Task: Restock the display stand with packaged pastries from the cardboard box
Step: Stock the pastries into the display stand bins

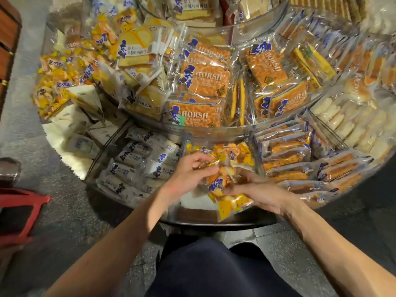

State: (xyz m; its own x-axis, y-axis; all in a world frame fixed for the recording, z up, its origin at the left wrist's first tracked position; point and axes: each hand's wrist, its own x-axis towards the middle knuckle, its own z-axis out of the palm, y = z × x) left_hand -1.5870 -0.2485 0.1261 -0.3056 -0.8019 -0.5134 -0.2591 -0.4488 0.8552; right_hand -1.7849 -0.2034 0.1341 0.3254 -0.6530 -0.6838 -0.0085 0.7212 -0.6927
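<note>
The round, tiered display stand (214, 220) with clear dividers fills the view. Both my hands are over its near middle compartment, which holds yellow-and-orange wrapped pastry packets (237, 154). My left hand (190, 174) pinches the yellow end of one packet (211, 164) between thumb and fingers. My right hand (257, 190) grips another yellow packet (227, 202) that hangs over the compartment's front wall. The cardboard box is out of view.
White packets (137, 166) fill the compartment to the left, orange bar packets (287, 155) the one to the right. The upper tier holds "HORSH" cake packs (203, 82) and yellow bread packs (139, 50). A red plastic stool (19, 213) stands on the floor at left.
</note>
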